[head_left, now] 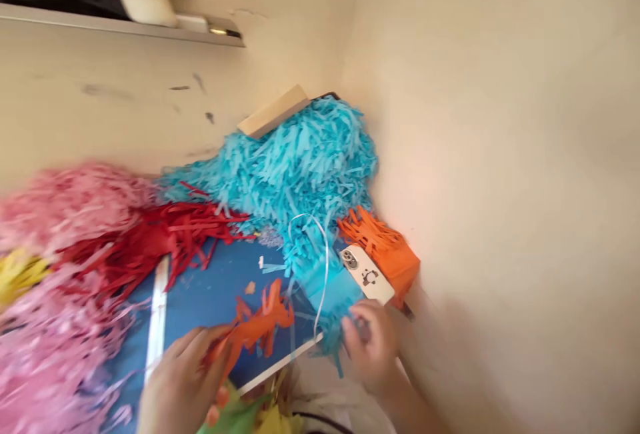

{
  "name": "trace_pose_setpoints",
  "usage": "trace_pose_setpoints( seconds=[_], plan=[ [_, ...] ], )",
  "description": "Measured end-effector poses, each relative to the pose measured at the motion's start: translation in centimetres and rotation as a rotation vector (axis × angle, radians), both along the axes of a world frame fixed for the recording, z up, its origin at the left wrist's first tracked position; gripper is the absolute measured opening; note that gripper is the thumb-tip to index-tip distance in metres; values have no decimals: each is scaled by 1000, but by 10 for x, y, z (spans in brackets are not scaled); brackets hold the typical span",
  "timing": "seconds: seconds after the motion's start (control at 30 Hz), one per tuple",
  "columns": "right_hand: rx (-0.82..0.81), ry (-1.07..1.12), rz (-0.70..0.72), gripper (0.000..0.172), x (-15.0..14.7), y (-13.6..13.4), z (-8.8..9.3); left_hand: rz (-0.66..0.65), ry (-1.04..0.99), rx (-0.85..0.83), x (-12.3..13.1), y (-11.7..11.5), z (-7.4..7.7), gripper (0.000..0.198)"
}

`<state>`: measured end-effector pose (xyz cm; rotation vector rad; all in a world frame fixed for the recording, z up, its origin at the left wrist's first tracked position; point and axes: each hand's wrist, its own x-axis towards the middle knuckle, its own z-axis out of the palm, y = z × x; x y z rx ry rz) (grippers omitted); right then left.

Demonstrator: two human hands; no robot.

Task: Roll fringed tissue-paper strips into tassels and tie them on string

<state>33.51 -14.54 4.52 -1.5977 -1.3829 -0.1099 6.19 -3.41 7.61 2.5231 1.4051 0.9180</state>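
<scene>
Head view: left hand (180,381) pinches orange fringe (260,324); right hand (373,347) grips blue fringe (330,291), lower centre. Pink heap (55,327), already cut, lies left.

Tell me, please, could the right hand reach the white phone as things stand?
Probably yes: the right hand sits just below the white phone, which lies uncovered on the blue fringe, with nothing between them. The left hand holds an orange strip.
</scene>
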Motion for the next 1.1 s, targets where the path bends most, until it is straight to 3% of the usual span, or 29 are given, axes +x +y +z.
trace_pose_setpoints(
  seconds=[0.1,0.2,0.33,0.47,0.57,0.67,0.77,0.83,0.9,1.0,1.1],
  plan=[
    [66,-134,307,53,-84,29,9,-38,18,110,7,-7,12,29],
    [86,-195,367,66,-145,66,11,-41,26,193,-7,2,25,32],
    [81,-126,457,61,-183,119,27,66,100,350,-74,11,57,19],
    [145,-135,616,30,-198,150,53,135,154,496,-132,5,85,6],
    [240,-162,561,27,-191,160,56,153,147,505,-141,-1,71,20],
    [254,-237,450,30,-163,162,44,146,91,403,-125,-2,27,30],
    [59,-319,362,38,-132,148,31,107,41,248,-100,-1,-18,36],
    [-95,-308,402,52,-123,128,28,114,40,167,-90,3,-33,37],
    [-138,-239,602,57,-131,106,27,147,56,111,-87,8,-34,36],
    [-150,-147,909,46,-172,88,21,165,63,83,-93,13,-18,32],
    [-206,-170,872,43,-224,101,9,127,63,150,-100,7,2,32]
  ],
)
